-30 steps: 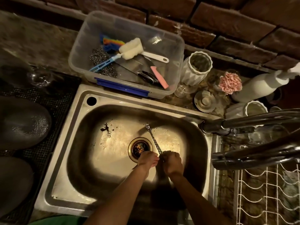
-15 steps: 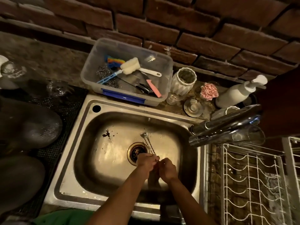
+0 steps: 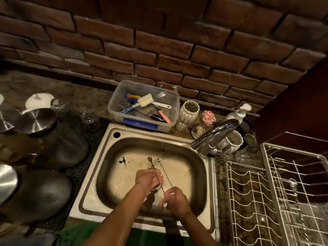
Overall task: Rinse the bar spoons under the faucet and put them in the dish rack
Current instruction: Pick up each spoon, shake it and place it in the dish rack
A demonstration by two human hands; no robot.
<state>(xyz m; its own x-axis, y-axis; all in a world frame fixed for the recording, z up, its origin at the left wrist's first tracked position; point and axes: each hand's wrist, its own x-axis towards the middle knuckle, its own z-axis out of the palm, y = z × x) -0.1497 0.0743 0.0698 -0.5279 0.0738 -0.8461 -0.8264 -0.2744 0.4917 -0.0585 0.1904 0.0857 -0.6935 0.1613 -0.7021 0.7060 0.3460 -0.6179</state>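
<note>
Head view, looking down into a stainless steel sink (image 3: 99, 176) set in a dark bench (image 3: 85, 102) below a brick wall (image 3: 159, 43). Two hands over the basin near the drain: left hand (image 3: 148, 180) curled around the twisted stem of one bar spoon (image 3: 152, 163), bowl pointing away toward the back of the sink; right hand (image 3: 174, 198) pinching the near end of a second bar spoon (image 3: 164, 172), its small bowl lying just beside the first. Both spoons above the sink floor, stems spreading apart toward the wrists. Dark specks of debris (image 3: 123, 160) on the basin floor to the left of the spoon bowls. Chrome faucet (image 3: 215, 135) at the right rim, spout aimed over the basin; no stream discernible. White wire dish rack (image 3: 252, 201) to the right of the sink. Clear plastic tub (image 3: 143, 105) behind the sink holding a sponge brush (image 3: 146, 102) and steel scourers. White pump bottle (image 3: 237, 113) behind the faucet.
</note>
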